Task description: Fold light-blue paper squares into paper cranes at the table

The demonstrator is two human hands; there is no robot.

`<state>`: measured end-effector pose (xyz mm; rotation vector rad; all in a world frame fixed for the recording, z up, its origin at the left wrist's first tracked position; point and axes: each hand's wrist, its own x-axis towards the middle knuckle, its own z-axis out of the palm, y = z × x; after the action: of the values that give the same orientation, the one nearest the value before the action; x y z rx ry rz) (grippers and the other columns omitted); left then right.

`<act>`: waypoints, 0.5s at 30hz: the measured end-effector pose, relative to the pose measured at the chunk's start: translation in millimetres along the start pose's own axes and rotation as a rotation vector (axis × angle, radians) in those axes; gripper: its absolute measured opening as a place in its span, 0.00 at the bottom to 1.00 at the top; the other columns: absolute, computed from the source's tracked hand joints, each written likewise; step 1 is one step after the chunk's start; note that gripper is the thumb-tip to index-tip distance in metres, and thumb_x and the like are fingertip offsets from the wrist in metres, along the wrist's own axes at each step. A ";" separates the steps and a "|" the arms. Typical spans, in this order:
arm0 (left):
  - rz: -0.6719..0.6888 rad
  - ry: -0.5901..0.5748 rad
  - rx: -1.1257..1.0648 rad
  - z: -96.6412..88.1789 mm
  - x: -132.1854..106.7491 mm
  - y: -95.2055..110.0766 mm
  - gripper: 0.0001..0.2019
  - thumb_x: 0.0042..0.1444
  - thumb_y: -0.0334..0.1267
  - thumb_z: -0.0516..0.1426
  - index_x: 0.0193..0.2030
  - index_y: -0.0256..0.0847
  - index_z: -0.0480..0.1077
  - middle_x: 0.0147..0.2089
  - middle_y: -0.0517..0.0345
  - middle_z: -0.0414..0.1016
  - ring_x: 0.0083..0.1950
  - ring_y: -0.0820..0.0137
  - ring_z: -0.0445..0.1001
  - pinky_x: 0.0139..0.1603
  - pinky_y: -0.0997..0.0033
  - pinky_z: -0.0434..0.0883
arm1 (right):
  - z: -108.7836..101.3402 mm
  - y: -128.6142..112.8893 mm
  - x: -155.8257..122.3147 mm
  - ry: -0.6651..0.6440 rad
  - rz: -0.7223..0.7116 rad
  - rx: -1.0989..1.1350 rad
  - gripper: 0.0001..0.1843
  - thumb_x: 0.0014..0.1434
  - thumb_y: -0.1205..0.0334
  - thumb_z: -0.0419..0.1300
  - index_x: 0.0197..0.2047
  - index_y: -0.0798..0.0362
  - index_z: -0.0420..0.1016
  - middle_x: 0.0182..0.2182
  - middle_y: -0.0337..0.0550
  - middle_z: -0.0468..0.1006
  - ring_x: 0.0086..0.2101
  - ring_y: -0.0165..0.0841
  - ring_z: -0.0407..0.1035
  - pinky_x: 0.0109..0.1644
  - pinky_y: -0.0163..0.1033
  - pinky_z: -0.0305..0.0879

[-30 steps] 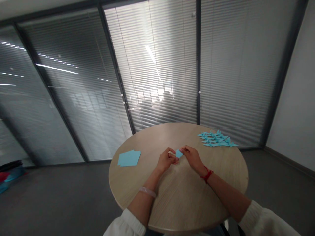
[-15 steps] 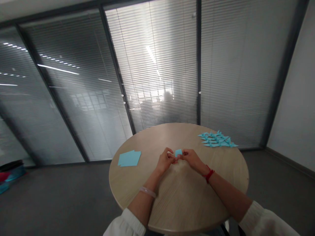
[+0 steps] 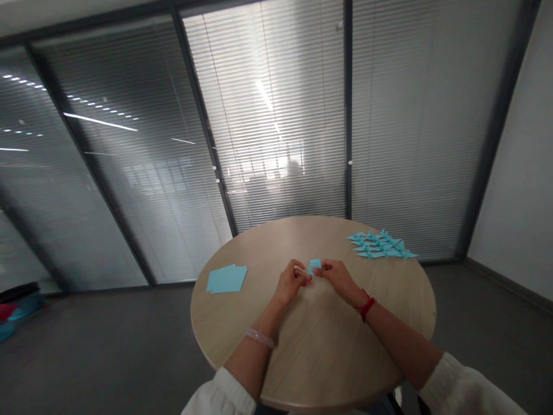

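Just above the round wooden desk point(image 3: 322, 351), the left hand point(image 3: 294, 281) and right hand point(image 3: 339, 275) pinch a small folded piece of blue paper point(image 3: 315, 265) between them, its longer edge running sideways, with loose blue sheets point(image 3: 226, 279) far left and folded paper cranes point(image 3: 380, 245) far right.

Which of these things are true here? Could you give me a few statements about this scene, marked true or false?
The left hand and right hand pinch a small piece of blue paper between them. True.
A red cord circles the left wrist. False: it is on the right wrist.
Folded blue paper cranes lie at the far right of the table. True.
Loose blue paper sheets lie on the floor. False: they lie on the table, left of the hands.
The table is square. False: it is round.
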<state>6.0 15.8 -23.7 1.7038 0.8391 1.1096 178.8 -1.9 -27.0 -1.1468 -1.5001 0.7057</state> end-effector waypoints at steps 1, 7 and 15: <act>0.010 0.002 -0.002 0.0 0.5 -0.4 0.15 0.44 0.38 0.61 0.36 0.40 0.60 0.23 0.63 0.72 0.26 0.73 0.72 0.29 0.74 0.68 | 0.0 -1.2 -0.2 -0.014 0.012 0.031 0.18 0.47 0.48 0.61 0.28 0.58 0.76 0.23 0.40 0.76 0.25 0.31 0.68 0.28 0.34 0.63; 0.034 0.032 -0.001 -1.0 1.9 -0.3 0.16 0.44 0.39 0.62 0.36 0.40 0.60 0.22 0.64 0.70 0.24 0.75 0.70 0.29 0.75 0.68 | -0.8 -5.6 -0.7 -0.081 0.052 0.232 0.21 0.47 0.44 0.61 0.27 0.58 0.75 0.26 0.45 0.78 0.29 0.34 0.71 0.35 0.37 0.67; -0.069 -0.018 -0.047 0.4 -0.1 0.7 0.21 0.45 0.42 0.62 0.44 0.40 0.60 0.27 0.62 0.72 0.29 0.72 0.73 0.30 0.74 0.69 | -0.6 -0.7 0.5 -0.098 0.008 0.078 0.19 0.51 0.48 0.57 0.26 0.57 0.75 0.23 0.44 0.77 0.26 0.32 0.70 0.32 0.35 0.66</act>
<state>6.3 15.3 -23.2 1.6321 0.8480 1.0581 179.2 -1.8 -26.1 -1.0724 -1.5363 0.8289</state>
